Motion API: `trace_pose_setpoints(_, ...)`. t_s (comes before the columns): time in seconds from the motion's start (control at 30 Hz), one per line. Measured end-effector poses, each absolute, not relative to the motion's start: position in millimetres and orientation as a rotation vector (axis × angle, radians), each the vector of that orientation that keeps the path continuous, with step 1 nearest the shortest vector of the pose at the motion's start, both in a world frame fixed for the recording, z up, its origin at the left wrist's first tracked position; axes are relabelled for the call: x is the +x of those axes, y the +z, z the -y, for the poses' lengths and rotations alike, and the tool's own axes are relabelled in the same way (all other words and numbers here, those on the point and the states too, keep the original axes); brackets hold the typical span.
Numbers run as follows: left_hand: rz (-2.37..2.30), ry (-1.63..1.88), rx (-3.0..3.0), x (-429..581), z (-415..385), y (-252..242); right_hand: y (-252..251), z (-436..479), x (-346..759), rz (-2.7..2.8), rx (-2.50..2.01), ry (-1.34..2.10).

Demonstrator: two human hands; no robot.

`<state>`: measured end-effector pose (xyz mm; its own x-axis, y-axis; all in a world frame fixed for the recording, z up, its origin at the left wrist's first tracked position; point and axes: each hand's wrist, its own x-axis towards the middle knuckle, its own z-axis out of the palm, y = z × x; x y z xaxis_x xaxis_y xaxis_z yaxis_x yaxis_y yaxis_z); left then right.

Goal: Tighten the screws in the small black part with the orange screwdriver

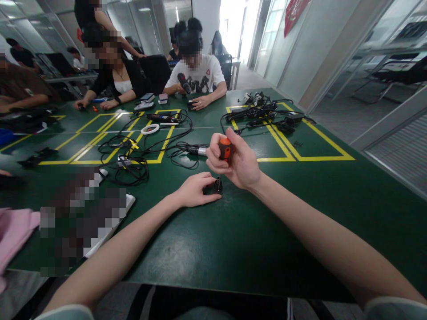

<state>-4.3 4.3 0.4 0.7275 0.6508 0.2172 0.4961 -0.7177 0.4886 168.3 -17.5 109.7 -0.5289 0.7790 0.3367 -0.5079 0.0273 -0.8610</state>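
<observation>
My right hand (238, 162) is closed round an orange and black screwdriver handle (225, 149), held upright with its shaft pointing down. The tip meets a small black part (213, 187) lying on the green table (233, 235). My left hand (195, 190) pinches that black part from the left and holds it down on the table. Both forearms reach in from the bottom of the view.
Tangled black cables (133, 160) and a white ring (150, 129) lie in yellow-taped squares behind my hands. More cables and adapters (263, 113) sit at the far right. A white flat device (110, 226) lies at left. Several people sit across the table; one holds a black tool (184, 82).
</observation>
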Motion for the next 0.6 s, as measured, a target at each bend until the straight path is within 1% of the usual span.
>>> trace_pose_setpoints(0.27, -0.880, 0.536, 2.517, -4.2, -3.6, 1.6, 102.1, 16.7, 168.4, 1.301, -0.278, 1.615)
trace_pose_setpoints(0.47, -0.879, 0.533, 2.529, -4.4, -4.1, 0.4, 102.2, 15.8, 168.5, 1.293, -0.195, 1.642)
trace_pose_setpoints(0.6, -0.884, 0.530, 2.530, -4.4, -4.8, -0.7, 105.7, 18.0, 168.1, 1.317, -0.265, 1.631)
